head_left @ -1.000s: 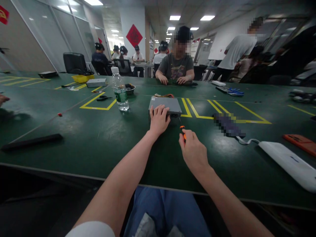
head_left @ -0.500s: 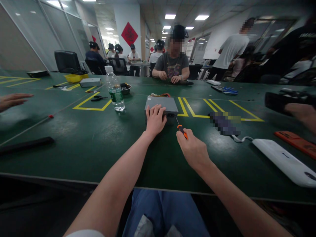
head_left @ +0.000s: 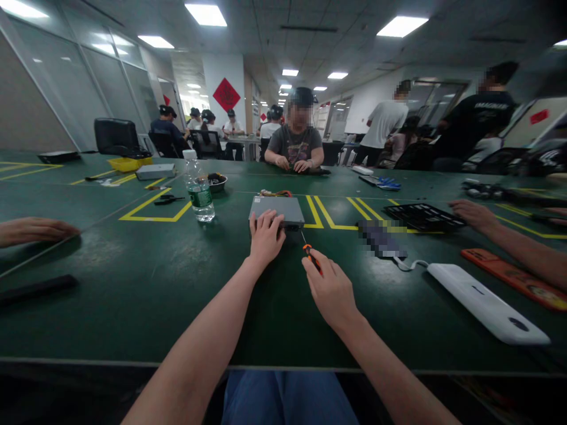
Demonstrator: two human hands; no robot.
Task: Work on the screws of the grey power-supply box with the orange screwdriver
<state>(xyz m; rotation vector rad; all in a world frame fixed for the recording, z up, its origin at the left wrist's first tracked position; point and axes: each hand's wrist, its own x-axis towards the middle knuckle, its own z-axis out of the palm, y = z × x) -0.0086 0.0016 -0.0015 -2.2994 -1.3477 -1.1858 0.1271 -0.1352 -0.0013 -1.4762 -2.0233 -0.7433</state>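
Note:
A grey metal computer power supply (head_left: 283,208) lies on the green table in front of me, its bundle of coloured wires (head_left: 275,193) at the far side. My left hand (head_left: 266,235) grips its near left part, fingers spread over the top and thumb by the front face. In my right hand (head_left: 330,283) is a screwdriver (head_left: 311,257) with an orange and black handle, wrapped by my fingers. Its thin shaft points up at the box's near right corner. Whether the tip sits in a screw is too small to tell.
A water bottle (head_left: 200,192) stands left of the box, before a metal bowl (head_left: 217,183). To the right lie a blurred-out phone (head_left: 380,239), a white power bank (head_left: 487,304), an orange phone case (head_left: 509,274) and a black frame (head_left: 423,217). Co-workers' hands reach in from both sides.
My view has tilted upward and shifted slightly right. Both my hands keep their hold. A co-worker's black part at the right now lies on the table, and the left co-worker's hand reaches further in.

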